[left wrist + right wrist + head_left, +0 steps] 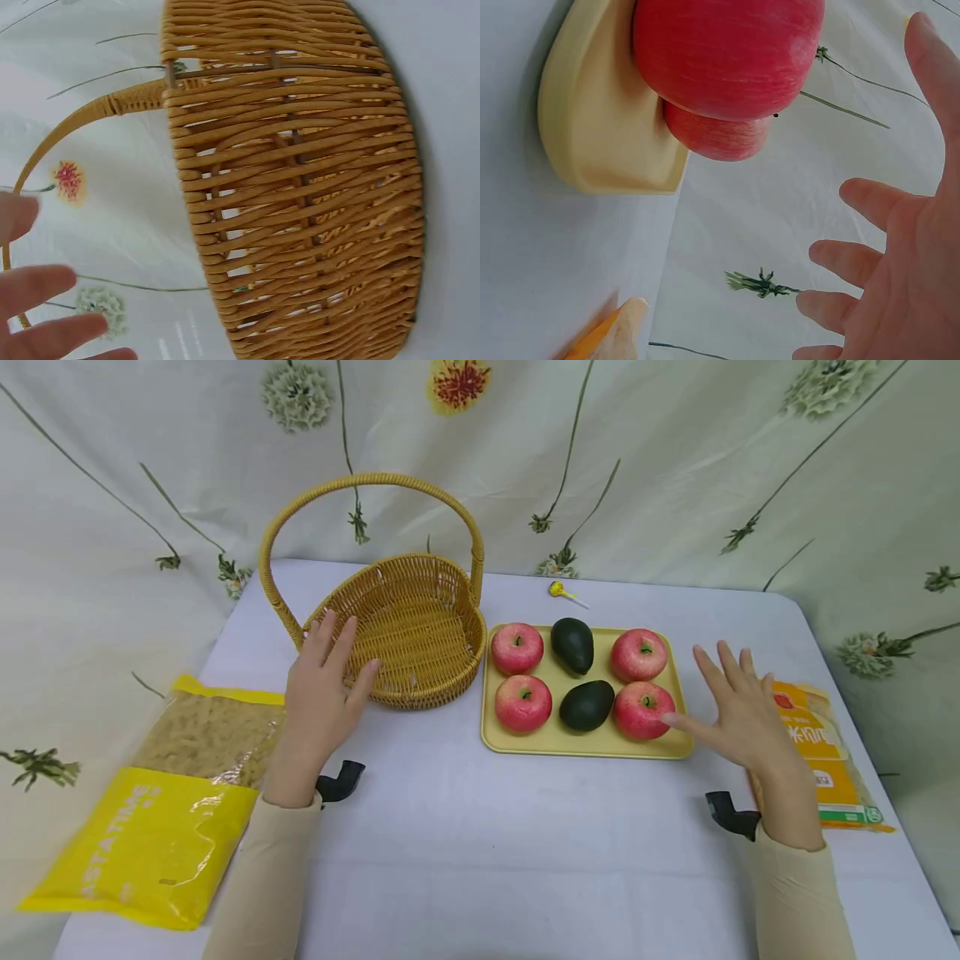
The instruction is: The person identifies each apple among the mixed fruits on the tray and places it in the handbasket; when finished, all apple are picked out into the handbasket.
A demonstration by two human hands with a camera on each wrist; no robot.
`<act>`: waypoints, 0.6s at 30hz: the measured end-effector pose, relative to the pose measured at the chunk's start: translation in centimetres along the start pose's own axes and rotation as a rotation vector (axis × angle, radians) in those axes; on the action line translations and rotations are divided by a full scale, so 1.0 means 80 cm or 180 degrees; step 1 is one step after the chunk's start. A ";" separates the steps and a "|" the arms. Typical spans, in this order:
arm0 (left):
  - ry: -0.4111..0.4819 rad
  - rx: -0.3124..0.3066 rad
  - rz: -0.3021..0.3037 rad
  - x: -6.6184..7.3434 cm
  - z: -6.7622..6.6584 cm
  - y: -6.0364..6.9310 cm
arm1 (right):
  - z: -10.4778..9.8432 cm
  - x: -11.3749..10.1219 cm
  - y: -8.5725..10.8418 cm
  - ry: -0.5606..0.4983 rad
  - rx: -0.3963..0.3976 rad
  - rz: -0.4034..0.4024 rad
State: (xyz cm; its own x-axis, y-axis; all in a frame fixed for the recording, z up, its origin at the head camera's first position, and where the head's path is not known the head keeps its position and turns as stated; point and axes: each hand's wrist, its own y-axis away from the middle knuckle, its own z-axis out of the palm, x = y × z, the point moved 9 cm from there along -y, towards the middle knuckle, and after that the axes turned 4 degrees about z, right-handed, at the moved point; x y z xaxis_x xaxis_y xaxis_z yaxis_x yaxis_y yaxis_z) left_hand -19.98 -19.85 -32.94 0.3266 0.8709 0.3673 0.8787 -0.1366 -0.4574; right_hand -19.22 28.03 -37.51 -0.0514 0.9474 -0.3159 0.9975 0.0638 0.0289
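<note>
My left hand (322,693) hovers at the near left rim of a wicker basket (420,693), fingers spread and holding nothing. That basket has a tall arched handle and a bare woven floor; its side fills much of the left wrist view. On the right, my right hand (750,718) is spread beside a yellow tray (585,743), its thumb overlapping the near right apple (641,710) in the head view. The right wrist view shows the palm (915,277) apart from the apples. Several red apples and two dark green avocados (587,706) lie on the tray.
A yellow bag of pasta (165,818) lies at the left table edge, partly behind the left forearm. An orange-and-clear food packet (832,760) lies under the right arm. A yellow-wrapped lollipop (558,589) sits behind the tray. Flowered cloth (675,468) hangs at the back.
</note>
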 end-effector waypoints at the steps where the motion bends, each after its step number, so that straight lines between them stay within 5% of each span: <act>1: 0.0074 0.0314 0.0029 0.001 -0.011 -0.001 | -0.001 0.000 0.000 -0.0008 0.0016 -0.0016; 3: 0.0178 0.0917 0.0030 0.000 -0.032 0.000 | -0.002 0.000 0.001 -0.0037 0.0048 -0.0049; 6: 0.0393 0.1702 -0.0213 -0.012 -0.061 0.005 | -0.006 0.001 0.001 -0.0126 0.0094 -0.0108; 9: 0.0552 0.2240 -0.0600 -0.032 -0.081 0.011 | -0.009 0.001 0.002 -0.0246 0.0106 -0.0134; 12: 0.0738 0.2290 -0.1096 -0.059 -0.084 0.011 | -0.011 0.003 0.004 -0.0393 0.0101 -0.0137; 18: 0.1303 0.1573 -0.1870 -0.106 -0.050 0.006 | -0.016 0.006 0.005 -0.0773 0.0104 -0.0122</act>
State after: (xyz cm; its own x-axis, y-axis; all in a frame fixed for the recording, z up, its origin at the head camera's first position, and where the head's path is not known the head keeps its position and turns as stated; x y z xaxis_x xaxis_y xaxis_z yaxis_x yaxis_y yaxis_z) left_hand -20.96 -29.21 -33.00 0.0505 0.4847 0.8732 0.7234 0.5850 -0.3666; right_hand -18.92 28.91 -36.48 -0.0802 0.8411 -0.5349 0.9963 0.0842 -0.0170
